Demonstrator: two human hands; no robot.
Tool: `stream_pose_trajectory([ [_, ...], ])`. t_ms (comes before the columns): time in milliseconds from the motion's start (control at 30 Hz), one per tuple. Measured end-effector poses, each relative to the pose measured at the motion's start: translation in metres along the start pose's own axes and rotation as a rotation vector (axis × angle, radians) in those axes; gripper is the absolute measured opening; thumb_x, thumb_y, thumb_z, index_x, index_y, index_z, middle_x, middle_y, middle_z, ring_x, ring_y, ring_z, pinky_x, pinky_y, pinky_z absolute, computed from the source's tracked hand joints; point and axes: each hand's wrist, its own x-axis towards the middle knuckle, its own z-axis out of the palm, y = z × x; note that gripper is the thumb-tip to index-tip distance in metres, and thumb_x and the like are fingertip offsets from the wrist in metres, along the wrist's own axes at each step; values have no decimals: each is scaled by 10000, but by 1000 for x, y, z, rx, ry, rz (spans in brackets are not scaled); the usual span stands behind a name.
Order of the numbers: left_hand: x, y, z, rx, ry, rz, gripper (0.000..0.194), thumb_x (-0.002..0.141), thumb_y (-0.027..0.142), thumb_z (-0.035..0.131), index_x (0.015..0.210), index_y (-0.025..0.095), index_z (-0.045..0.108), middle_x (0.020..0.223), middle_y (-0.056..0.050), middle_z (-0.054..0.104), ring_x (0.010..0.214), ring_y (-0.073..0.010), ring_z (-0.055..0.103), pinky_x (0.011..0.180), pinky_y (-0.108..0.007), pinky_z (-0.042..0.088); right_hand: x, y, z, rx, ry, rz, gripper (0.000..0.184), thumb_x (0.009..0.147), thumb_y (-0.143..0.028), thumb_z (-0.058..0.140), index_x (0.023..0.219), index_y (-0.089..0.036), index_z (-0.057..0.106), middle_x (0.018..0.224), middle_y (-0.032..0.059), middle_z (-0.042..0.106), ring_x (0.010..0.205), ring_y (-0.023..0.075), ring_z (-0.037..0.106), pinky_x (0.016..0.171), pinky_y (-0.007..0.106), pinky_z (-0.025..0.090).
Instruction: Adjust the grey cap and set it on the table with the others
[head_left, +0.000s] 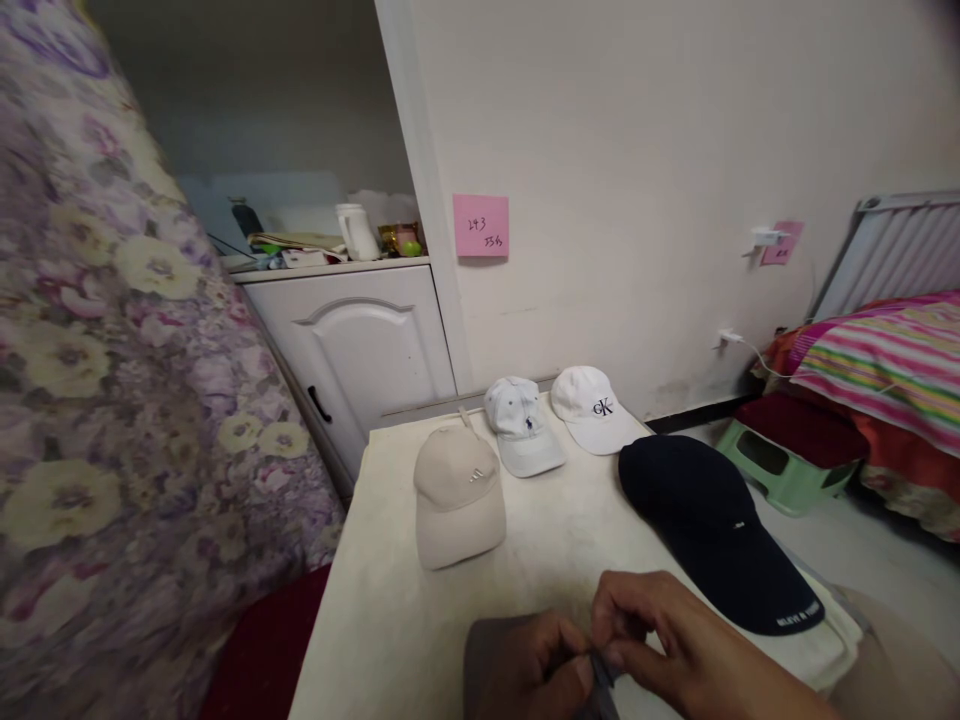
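My left hand (pixel 521 662) and my right hand (pixel 675 640) meet at the near edge of a cream table (pixel 390 600), fingers pinched together on a small dark object (pixel 600 672) that is mostly hidden. Several caps lie on the table: a beige cap (pixel 459 492) at the left, a light grey cap (pixel 520 423) behind it, a white cap (pixel 592 405) with a dark logo at the back, and a dark navy cap (pixel 712 525) at the right, closest to my right hand.
A floral purple curtain (pixel 112 380) hangs at the left. A white cabinet (pixel 352 340) with clutter on top stands behind the table, and a pink note (pixel 481 225) is stuck on the wall. A green stool (pixel 780 465) and a striped bed (pixel 885 370) are at the right.
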Motion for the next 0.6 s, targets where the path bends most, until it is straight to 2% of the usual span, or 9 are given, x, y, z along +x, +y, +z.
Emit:
stream_pose_trajectory([
  [167, 1, 3, 1, -10, 2, -8, 462, 669, 626, 745, 698, 208, 549, 651, 26, 478, 628, -143, 369, 607, -304, 246, 1, -2, 4, -49, 29, -17, 112, 838, -143, 584, 828, -245, 629, 836, -9, 671, 812, 194, 600, 701, 298, 440],
  [267, -2, 8, 1, -44, 4, -8, 440, 681, 581, 774, 713, 195, 566, 653, 33, 498, 623, -133, 372, 609, -299, 248, 3, -4, 8, 0, 68, -57, 99, 843, -143, 583, 839, -237, 612, 830, -6, 666, 793, 186, 602, 706, 296, 450],
  [367, -7, 13, -1, -113, 7, 10, 353, 748, 488, 768, 723, 182, 596, 644, 41, 509, 608, -120, 372, 600, -289, 244, 4, 0, 7, 116, 140, -167, 51, 899, -223, 587, 860, -227, 620, 845, 2, 632, 777, 175, 578, 709, 295, 440],
  [433, -9, 16, -2, -159, 4, 4, 320, 756, 450, 775, 720, 176, 615, 623, 45, 516, 584, -111, 370, 588, -283, 238, 5, 5, 5, 183, 173, -202, 138, 927, -314, 596, 841, -216, 642, 836, 6, 600, 751, 166, 541, 677, 293, 413],
  [500, -10, 19, -3, -181, -3, -12, 313, 744, 436, 791, 713, 169, 629, 610, 43, 523, 570, -106, 374, 581, -278, 236, 5, 11, 4, 272, 151, -164, 207, 916, -389, 629, 830, -204, 660, 790, -5, 564, 703, 151, 497, 640, 286, 383],
  [600, -11, 22, -1, -176, -12, -35, 296, 740, 421, 800, 729, 159, 664, 634, 19, 572, 576, -108, 405, 590, -277, 252, 6, 17, 8, 486, 27, -72, 289, 869, -477, 678, 865, -190, 645, 657, -51, 492, 585, 119, 449, 563, 261, 349],
])
